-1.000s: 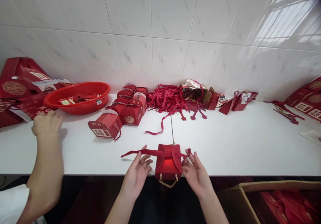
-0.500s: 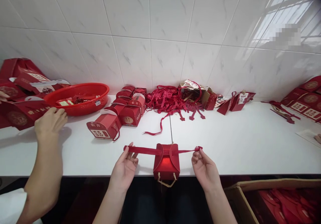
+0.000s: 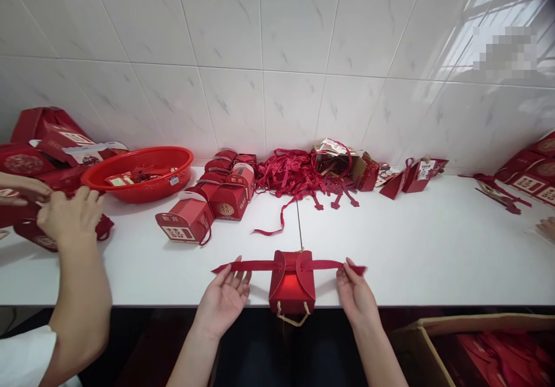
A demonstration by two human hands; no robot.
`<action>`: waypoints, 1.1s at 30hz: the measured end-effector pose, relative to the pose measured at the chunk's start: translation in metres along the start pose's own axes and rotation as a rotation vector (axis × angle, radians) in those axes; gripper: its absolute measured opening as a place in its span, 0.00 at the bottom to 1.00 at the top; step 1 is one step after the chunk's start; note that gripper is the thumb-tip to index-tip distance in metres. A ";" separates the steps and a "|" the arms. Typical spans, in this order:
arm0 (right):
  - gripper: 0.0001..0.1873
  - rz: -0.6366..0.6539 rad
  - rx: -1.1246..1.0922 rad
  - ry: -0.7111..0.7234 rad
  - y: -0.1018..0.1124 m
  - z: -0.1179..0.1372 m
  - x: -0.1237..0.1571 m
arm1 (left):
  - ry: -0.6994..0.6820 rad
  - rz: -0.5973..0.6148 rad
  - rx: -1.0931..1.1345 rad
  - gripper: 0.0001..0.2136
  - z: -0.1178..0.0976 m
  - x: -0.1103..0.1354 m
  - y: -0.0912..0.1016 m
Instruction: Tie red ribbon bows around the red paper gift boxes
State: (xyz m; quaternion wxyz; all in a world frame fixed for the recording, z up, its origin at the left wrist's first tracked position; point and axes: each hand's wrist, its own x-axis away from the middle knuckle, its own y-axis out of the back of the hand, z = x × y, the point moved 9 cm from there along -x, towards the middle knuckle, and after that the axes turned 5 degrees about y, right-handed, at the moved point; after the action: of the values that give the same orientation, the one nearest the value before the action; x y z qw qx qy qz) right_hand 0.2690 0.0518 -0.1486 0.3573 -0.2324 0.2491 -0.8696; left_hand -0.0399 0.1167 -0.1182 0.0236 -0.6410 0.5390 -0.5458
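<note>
A small red gift box (image 3: 292, 294) with a twisted cord handle (image 3: 293, 321) sits at the table's front edge before me. A red ribbon (image 3: 255, 265) passes through its top flaps and stretches out to both sides. My left hand (image 3: 225, 297) pinches the ribbon's left end between thumb and finger, palm turned up. On the other side, my right hand (image 3: 356, 291) grips the right end, with a short tail sticking out past the fingers. Neither hand touches the box itself.
Finished-looking red boxes (image 3: 184, 220) stand left of centre, beside a red plastic basin (image 3: 139, 193). Behind lies a heap of red ribbons (image 3: 288, 173). A co-worker's hands (image 3: 71, 216) handle a red box at left. A cardboard carton (image 3: 429, 341) with red pieces stands lower right.
The ribbon's right side now lies wider and longer, with a tail past my right fingers. My left hand has slid slightly inward along it. The co-worker's hands have shifted left with a box.
</note>
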 end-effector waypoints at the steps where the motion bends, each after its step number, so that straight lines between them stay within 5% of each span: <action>1: 0.10 0.021 0.005 -0.030 0.003 -0.005 0.000 | 0.012 -0.005 0.011 0.09 0.004 -0.003 0.004; 6: 0.03 0.074 0.050 0.038 0.009 0.011 -0.002 | -0.027 -0.017 0.059 0.09 0.000 -0.009 0.011; 11: 0.10 -0.039 -0.063 0.147 -0.001 0.062 -0.003 | -0.294 0.108 -0.005 0.11 -0.052 0.017 -0.025; 15: 0.08 -0.011 -0.019 0.379 -0.040 0.127 0.011 | -0.559 0.272 -0.174 0.05 -0.089 0.059 -0.076; 20: 0.08 0.298 0.206 0.546 -0.124 0.177 0.037 | -0.730 0.397 -0.550 0.08 -0.092 0.105 -0.143; 23: 0.07 0.531 0.278 0.500 -0.170 0.180 0.053 | -0.684 0.512 -0.731 0.09 -0.076 0.118 -0.177; 26: 0.09 0.719 0.303 0.297 -0.203 0.163 0.063 | -0.662 0.633 -0.840 0.09 -0.061 0.129 -0.200; 29: 0.11 0.790 0.332 0.143 -0.221 0.145 0.067 | -0.675 0.724 -0.915 0.08 -0.049 0.138 -0.214; 33: 0.10 0.873 0.418 0.120 -0.233 0.133 0.071 | -0.709 0.790 -1.033 0.08 -0.036 0.149 -0.224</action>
State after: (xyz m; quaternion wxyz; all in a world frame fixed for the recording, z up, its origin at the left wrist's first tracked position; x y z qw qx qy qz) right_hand 0.1828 0.1085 0.1094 0.7127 0.0209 0.1633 -0.6819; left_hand 0.0568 0.1233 0.1353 0.0864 -0.4664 0.8779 0.0661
